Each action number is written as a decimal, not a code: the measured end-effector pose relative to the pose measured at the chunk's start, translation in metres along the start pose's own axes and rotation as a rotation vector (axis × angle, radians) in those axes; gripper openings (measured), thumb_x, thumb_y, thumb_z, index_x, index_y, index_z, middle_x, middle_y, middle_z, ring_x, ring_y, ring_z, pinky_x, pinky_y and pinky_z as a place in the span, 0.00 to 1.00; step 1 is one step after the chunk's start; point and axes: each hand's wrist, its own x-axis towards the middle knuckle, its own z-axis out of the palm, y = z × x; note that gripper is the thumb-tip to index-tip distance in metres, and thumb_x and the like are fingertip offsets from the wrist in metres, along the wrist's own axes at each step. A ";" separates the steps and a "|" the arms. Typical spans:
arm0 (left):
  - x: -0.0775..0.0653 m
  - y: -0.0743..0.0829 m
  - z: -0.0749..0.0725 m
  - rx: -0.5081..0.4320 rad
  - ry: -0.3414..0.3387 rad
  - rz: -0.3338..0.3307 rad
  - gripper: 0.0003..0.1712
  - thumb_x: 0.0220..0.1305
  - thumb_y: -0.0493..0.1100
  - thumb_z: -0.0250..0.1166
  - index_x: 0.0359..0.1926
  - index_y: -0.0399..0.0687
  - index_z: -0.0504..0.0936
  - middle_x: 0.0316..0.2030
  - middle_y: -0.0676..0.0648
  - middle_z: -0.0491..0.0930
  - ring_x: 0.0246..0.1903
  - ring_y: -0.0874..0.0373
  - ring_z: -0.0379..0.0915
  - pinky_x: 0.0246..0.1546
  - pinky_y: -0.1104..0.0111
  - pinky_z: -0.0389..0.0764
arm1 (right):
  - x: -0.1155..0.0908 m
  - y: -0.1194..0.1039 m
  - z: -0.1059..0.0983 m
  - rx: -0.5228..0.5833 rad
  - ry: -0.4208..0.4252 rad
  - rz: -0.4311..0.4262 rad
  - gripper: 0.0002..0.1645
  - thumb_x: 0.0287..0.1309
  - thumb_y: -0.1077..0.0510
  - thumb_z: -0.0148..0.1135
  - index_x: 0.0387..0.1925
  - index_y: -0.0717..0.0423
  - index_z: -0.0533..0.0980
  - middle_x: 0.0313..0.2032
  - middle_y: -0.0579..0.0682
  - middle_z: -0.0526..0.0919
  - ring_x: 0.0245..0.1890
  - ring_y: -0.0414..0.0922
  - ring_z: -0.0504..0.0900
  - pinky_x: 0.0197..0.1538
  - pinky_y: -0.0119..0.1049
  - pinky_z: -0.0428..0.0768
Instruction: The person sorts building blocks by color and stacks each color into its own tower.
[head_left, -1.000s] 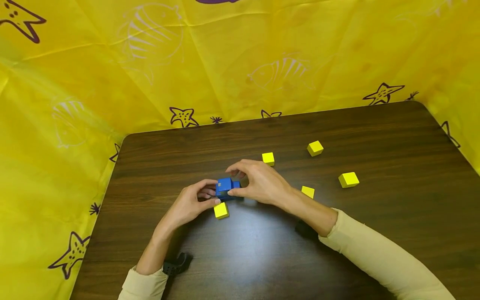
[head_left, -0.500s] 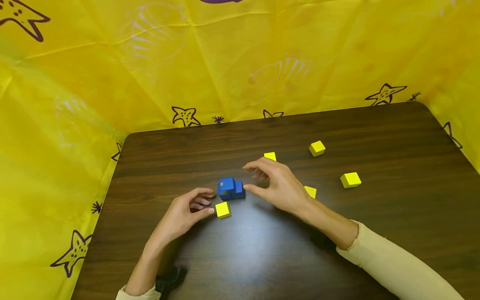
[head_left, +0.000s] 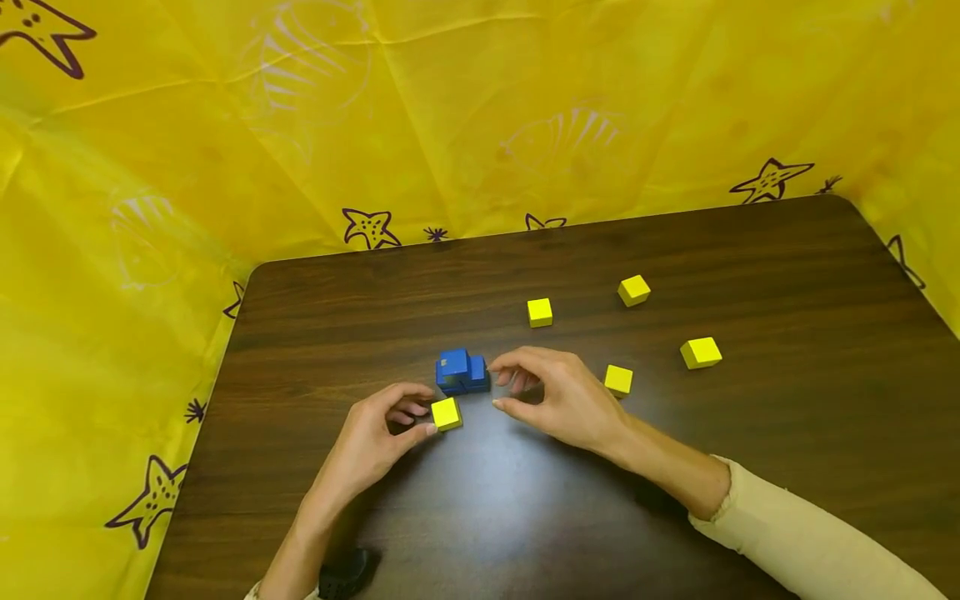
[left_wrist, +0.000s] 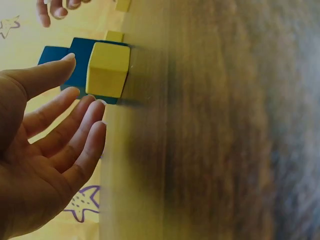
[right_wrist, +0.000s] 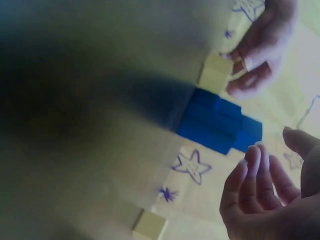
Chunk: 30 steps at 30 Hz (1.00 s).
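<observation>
A small stack of blue blocks (head_left: 453,367) stands on the table, with one block raised on top of the others. Just in front of it sits a yellow cube (head_left: 446,414). My left hand (head_left: 375,433) is at the left side of that cube, thumb and fingers parted, fingertips close to it; in the left wrist view the cube (left_wrist: 107,70) overlaps the blue stack beyond the fingertips. To the right of the stack, my right hand (head_left: 573,400) hovers with loosely bent fingers and nothing between thumb and fingertips.
Farther right on the dark wooden table (head_left: 787,292) lie several more yellow cubes, one (head_left: 540,312) behind the right hand and another (head_left: 618,380) beside its wrist. A yellow printed cloth (head_left: 450,125) hangs behind the table.
Both hands have let go of the blue stack and drawn apart. The right hand has moved right; the left has moved back, then close to the yellow cube.
</observation>
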 end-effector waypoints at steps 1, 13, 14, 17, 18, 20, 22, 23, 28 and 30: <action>0.001 0.000 0.001 0.000 -0.006 -0.002 0.23 0.55 0.37 0.76 0.53 0.48 0.82 0.44 0.50 0.83 0.41 0.58 0.81 0.44 0.64 0.83 | -0.001 0.001 0.002 0.006 -0.016 -0.001 0.21 0.52 0.60 0.76 0.48 0.56 0.81 0.38 0.45 0.84 0.33 0.39 0.81 0.40 0.34 0.83; 0.007 -0.002 0.007 0.006 -0.050 -0.039 0.22 0.55 0.38 0.76 0.51 0.50 0.83 0.43 0.52 0.83 0.40 0.60 0.80 0.43 0.66 0.83 | -0.002 0.003 0.017 0.039 -0.157 0.097 0.20 0.55 0.58 0.74 0.49 0.55 0.80 0.36 0.43 0.84 0.31 0.33 0.80 0.38 0.33 0.83; 0.007 -0.002 0.007 0.002 -0.054 -0.040 0.22 0.55 0.37 0.76 0.51 0.50 0.83 0.43 0.52 0.83 0.40 0.60 0.80 0.43 0.66 0.83 | -0.002 0.003 0.019 0.042 -0.169 0.112 0.19 0.55 0.58 0.74 0.49 0.56 0.80 0.35 0.42 0.84 0.31 0.33 0.80 0.38 0.33 0.83; 0.009 -0.002 0.007 -0.006 -0.064 -0.044 0.22 0.55 0.37 0.76 0.51 0.51 0.83 0.42 0.53 0.83 0.40 0.60 0.80 0.43 0.66 0.82 | -0.002 0.002 0.023 0.057 -0.201 0.137 0.19 0.56 0.58 0.73 0.50 0.56 0.80 0.34 0.41 0.84 0.30 0.32 0.81 0.37 0.31 0.82; 0.009 -0.002 0.007 -0.007 -0.066 -0.047 0.22 0.55 0.37 0.76 0.51 0.51 0.83 0.42 0.53 0.83 0.40 0.60 0.80 0.44 0.66 0.82 | -0.003 0.002 0.024 0.062 -0.210 0.144 0.19 0.57 0.58 0.73 0.50 0.57 0.80 0.34 0.41 0.84 0.29 0.32 0.81 0.36 0.30 0.82; 0.009 -0.002 0.006 -0.011 -0.072 -0.054 0.21 0.55 0.37 0.76 0.51 0.51 0.83 0.41 0.53 0.84 0.40 0.61 0.80 0.44 0.65 0.82 | -0.003 0.001 0.028 0.075 -0.227 0.163 0.20 0.57 0.59 0.72 0.51 0.57 0.80 0.33 0.40 0.84 0.29 0.32 0.81 0.36 0.29 0.82; 0.009 -0.002 0.006 -0.012 -0.079 -0.056 0.21 0.56 0.36 0.75 0.51 0.52 0.83 0.40 0.53 0.84 0.40 0.61 0.80 0.44 0.65 0.82 | -0.003 0.001 0.032 0.087 -0.230 0.183 0.21 0.58 0.59 0.72 0.53 0.58 0.79 0.33 0.40 0.84 0.28 0.33 0.81 0.35 0.28 0.81; 0.009 -0.002 0.006 -0.013 -0.082 -0.058 0.20 0.56 0.36 0.75 0.50 0.53 0.83 0.40 0.54 0.84 0.40 0.61 0.80 0.44 0.65 0.82 | -0.003 0.000 0.034 0.089 -0.229 0.196 0.22 0.58 0.60 0.72 0.53 0.58 0.79 0.33 0.39 0.84 0.28 0.33 0.81 0.35 0.29 0.81; 0.007 -0.004 0.007 -0.005 -0.100 -0.047 0.20 0.56 0.36 0.75 0.49 0.55 0.84 0.40 0.55 0.84 0.40 0.60 0.80 0.45 0.64 0.82 | -0.004 -0.002 0.045 0.053 -0.224 0.242 0.24 0.57 0.59 0.73 0.56 0.56 0.79 0.32 0.38 0.83 0.27 0.34 0.81 0.33 0.29 0.80; 0.005 -0.004 0.008 -0.002 -0.104 -0.050 0.20 0.55 0.36 0.76 0.49 0.55 0.85 0.40 0.55 0.84 0.40 0.60 0.80 0.45 0.64 0.81 | -0.004 -0.003 0.048 0.034 -0.225 0.250 0.25 0.56 0.59 0.73 0.56 0.55 0.79 0.32 0.38 0.83 0.27 0.34 0.80 0.32 0.28 0.80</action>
